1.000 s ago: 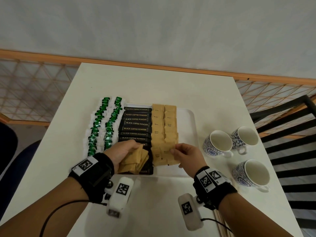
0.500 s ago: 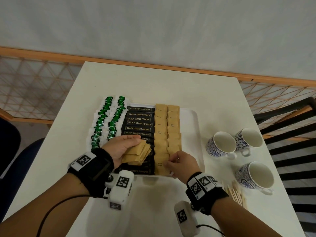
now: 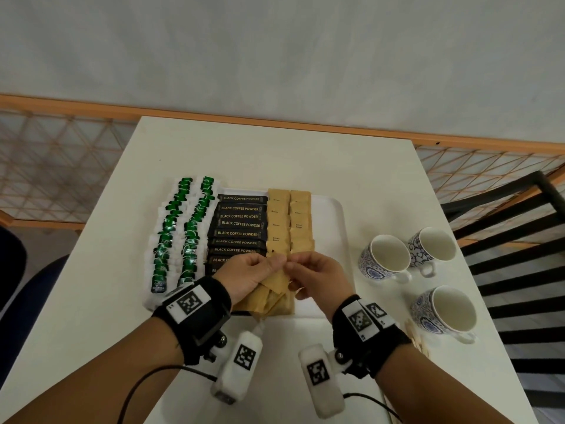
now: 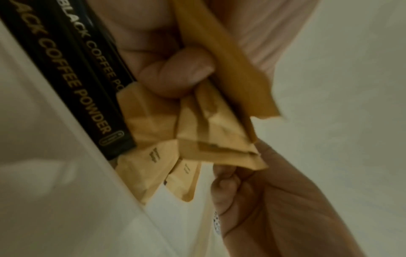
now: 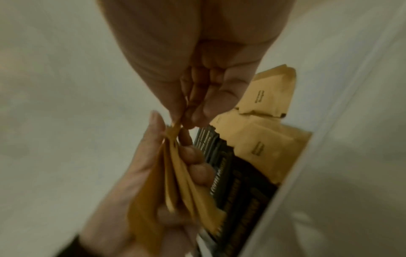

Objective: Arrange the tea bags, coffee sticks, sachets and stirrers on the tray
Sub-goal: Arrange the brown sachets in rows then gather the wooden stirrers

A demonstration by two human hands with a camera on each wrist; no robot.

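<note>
Your left hand [image 3: 244,275] holds a fanned stack [image 3: 269,296] of brown sachets over the tray's [image 3: 337,228] near edge, fingers curled round it, thumb on top. Your right hand [image 3: 318,275] meets it from the right, thumb and forefinger pinched on the top corner of one sachet in that stack; the wrist view shows the fingertips [image 5: 191,120] closed tight on the paper edge. On the tray: two columns of brown sachets [image 3: 289,221] right of centre, a column of black coffee sticks [image 3: 238,224] just left of them, and two columns of green tea bags [image 3: 180,231] overlapping the tray's left edge. The near ends of the sachet columns sit under your hands, partly hidden. Right part of the tray is bare. Stirrers [image 3: 417,336] lie on the table [image 3: 275,151] by your right wrist, off the tray, mostly hidden. Three cups [image 3: 385,258] stand on the table right of the tray, apart from it.
</note>
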